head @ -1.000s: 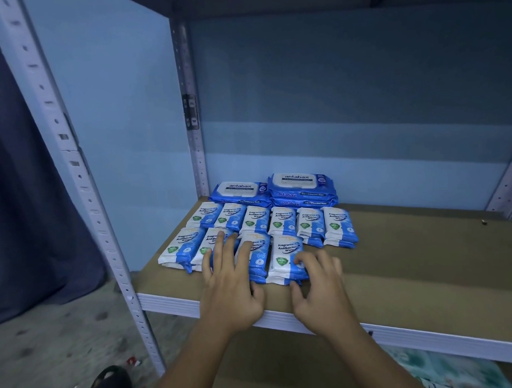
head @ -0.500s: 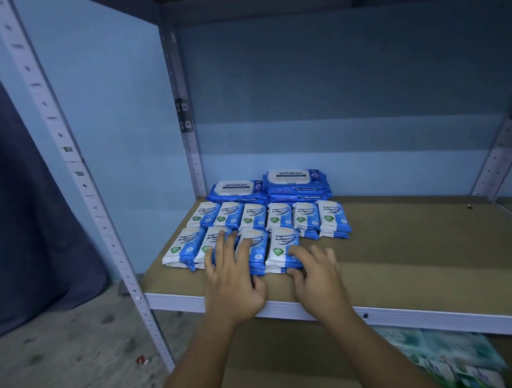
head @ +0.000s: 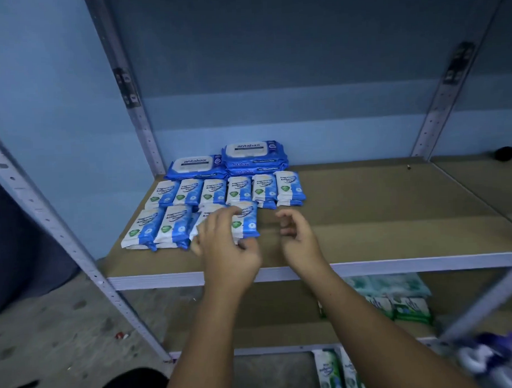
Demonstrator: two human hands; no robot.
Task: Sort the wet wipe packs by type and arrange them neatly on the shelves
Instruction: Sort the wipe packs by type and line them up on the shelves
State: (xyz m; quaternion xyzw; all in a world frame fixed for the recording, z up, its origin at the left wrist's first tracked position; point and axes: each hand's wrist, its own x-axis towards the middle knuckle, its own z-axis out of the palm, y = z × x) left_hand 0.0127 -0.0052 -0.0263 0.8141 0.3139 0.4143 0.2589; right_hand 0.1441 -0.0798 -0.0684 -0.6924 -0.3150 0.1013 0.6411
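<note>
Although only the head view is on offer, it shows the sorting well along: on the middle shelf (head: 366,242) the large antabax packs (head: 253,153) sit at the back left corner, one single beside a short stack, with a back row of small antibacterial packs (head: 240,188) just in front of them and a shorter front row (head: 147,226) nearer the edge. That front row stops short and much of the shelf lies bare to the right, so I judge more packs are due; green packs (head: 409,306) lie on the shelf below and further ones (head: 327,371) lower down. Over the right end of the front row the left hand (head: 227,250) hovers palm down, fingers bent across a pack; whether its grip pinches that pack I cannot tell. Just beside the row's end, the right hand (head: 298,236) is raised, its grip loosely curled round nothing.
</note>
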